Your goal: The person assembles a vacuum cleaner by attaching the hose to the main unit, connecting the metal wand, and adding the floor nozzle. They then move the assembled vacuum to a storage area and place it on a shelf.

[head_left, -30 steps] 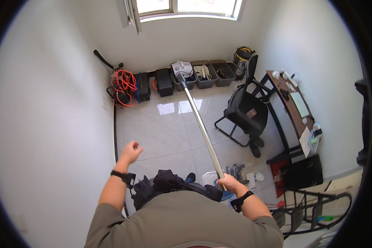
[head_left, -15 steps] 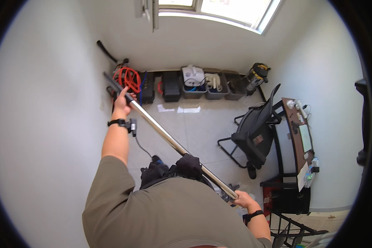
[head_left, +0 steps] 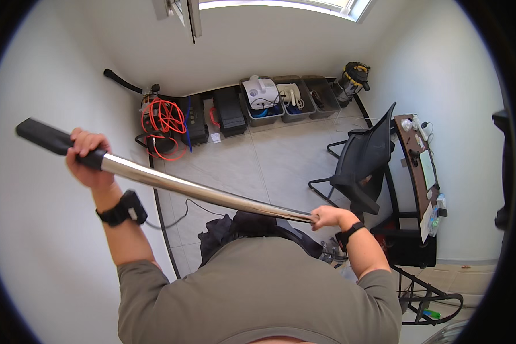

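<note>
A long chrome vacuum wand spans the space in front of my chest. My left hand is wrapped round the black collar of the flat black crevice nozzle at its left end, with the nozzle's tip raised beside the left wall. The wand's right end sits in the closed fingers of my right hand, lower and nearer my body. A black strap with a small box and a cable is on my left wrist; another band circles the right.
Along the far wall stand a machine with a coiled orange hose, black cases, grey bins and a yellow-black vacuum. To the right are a black chair and a brown desk. A folded black frame lies lower right.
My left hand has swung the nozzle end left and closer to me. My right hand has risen, so the wand now lies nearer to level across the view.
</note>
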Available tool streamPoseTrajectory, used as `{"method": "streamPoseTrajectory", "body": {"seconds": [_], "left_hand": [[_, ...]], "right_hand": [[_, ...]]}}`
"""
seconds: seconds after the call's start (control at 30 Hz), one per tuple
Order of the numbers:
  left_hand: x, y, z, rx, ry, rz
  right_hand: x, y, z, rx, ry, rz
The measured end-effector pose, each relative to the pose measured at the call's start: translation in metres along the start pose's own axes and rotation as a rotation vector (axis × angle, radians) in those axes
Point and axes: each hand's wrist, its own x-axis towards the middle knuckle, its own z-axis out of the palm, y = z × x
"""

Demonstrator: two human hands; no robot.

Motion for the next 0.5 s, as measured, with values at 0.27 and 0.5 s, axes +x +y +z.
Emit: {"method": "streamPoseTrajectory", "body": {"seconds": [0.27,0.5], "left_hand": [[0.003,-0.063,0.025,0.578,0.342,0.187],[-0.027,-0.116,0.057,0.658,-0.189,-0.14]], "right_hand": [[0.145,-0.185,-0.091,0.014,0.107,-0.422],[0.163,-0.232,-0.105,-0.264,-0.32,-0.721]]}}
